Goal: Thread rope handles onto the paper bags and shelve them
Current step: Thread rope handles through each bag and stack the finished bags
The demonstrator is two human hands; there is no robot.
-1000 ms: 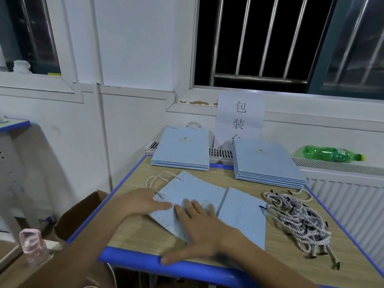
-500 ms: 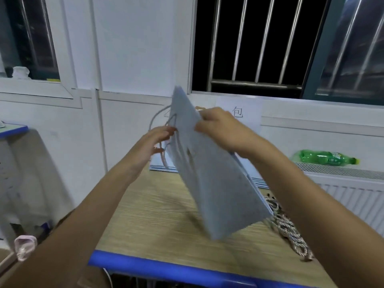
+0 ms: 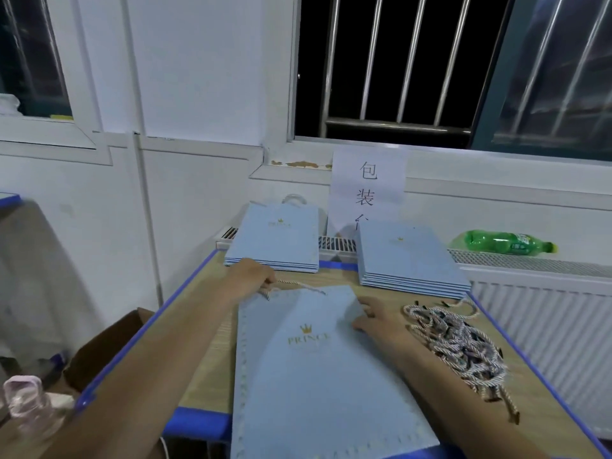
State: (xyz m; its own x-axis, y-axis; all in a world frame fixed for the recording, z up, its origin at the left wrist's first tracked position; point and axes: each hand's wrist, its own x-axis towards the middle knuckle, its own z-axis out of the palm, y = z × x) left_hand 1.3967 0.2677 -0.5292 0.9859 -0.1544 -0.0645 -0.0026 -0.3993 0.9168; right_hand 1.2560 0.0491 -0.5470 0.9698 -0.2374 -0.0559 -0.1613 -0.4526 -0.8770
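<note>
- Paper bag (image 3: 318, 369) lies flat across the bench's (image 3: 205, 369) near edge, overhanging it.
- Left hand (image 3: 246, 279) pinches its rope handle (image 3: 298, 286) at the bag's top corner.
- Right hand (image 3: 377, 321) presses on the bag's right edge, fingers spread.

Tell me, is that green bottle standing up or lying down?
Lying down: the green bottle rests on its side atop the radiator, cap pointing right.

Raised bag (image 3: 318, 359) now flat again
</note>
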